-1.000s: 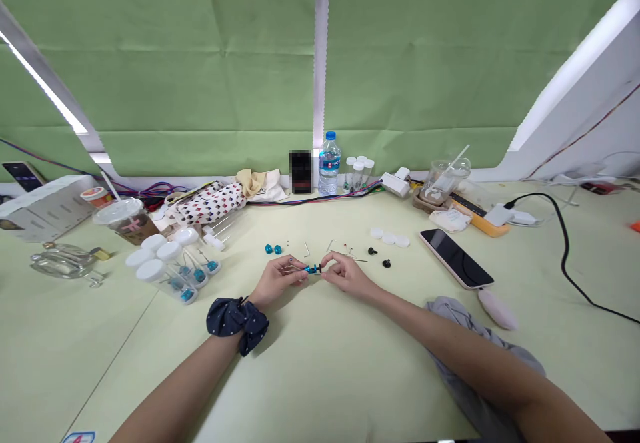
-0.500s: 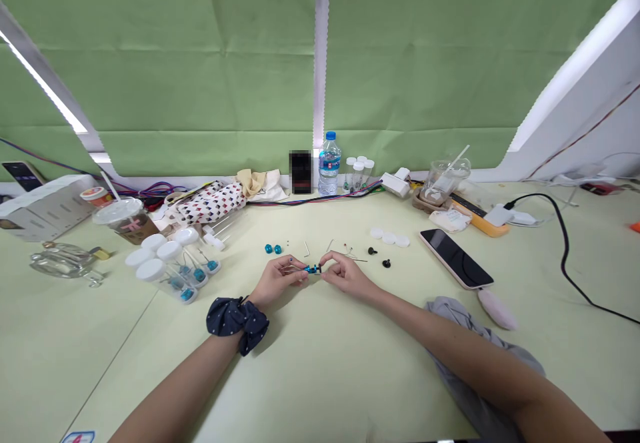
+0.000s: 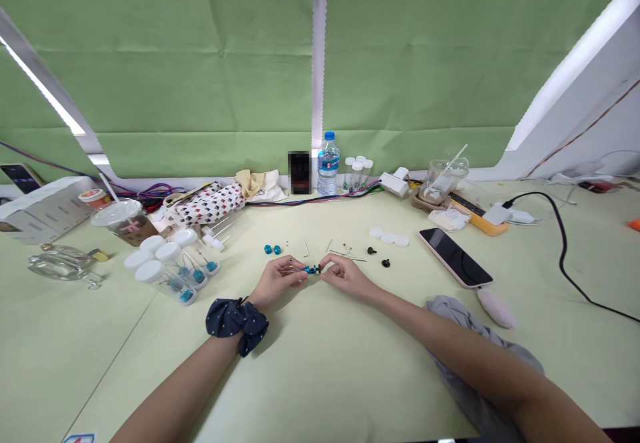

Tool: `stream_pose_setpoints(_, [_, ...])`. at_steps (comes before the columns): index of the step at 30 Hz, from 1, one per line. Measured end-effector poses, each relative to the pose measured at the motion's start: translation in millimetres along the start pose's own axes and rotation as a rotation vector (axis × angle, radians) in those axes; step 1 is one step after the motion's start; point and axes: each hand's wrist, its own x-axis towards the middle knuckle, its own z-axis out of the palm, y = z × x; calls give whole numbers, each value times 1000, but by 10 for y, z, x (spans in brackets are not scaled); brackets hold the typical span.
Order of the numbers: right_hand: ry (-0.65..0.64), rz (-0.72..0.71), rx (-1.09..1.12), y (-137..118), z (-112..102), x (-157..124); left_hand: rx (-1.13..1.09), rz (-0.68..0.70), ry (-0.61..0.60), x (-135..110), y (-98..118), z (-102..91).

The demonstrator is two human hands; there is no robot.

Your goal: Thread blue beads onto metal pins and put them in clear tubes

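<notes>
Blue part (image 3: 311, 270) sits in the gap between left hand (image 3: 277, 279) and right hand (image 3: 349, 275), over the near-middle of the desk (image 3: 325, 369); can't tell if it touches the surface. Long axis runs left-right, about level, roughly in line from one set of fingertips to the other. Neither hand is clearly nearer: left has the left end, right is at the black end (image 3: 320, 269). Left fingers grasp the part, thumb on the near side, thin rods (image 3: 290, 270) running back leftward along the hand. Right thumb and index look pinched on the black end; how firmly, can't tell. So the part lies right of the left fingertips and left of the right ones. Beyond the hands: blue balls (image 3: 277, 249) far side of left hand, hex key (image 3: 307, 249) just past the part, black bits (image 3: 385, 263) right of right hand.
</notes>
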Motion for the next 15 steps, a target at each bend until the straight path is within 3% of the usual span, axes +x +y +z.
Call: stream_pose_setpoints(15, [2,-2,-22,14,-1,4,16,4,-11,-1,1,1])
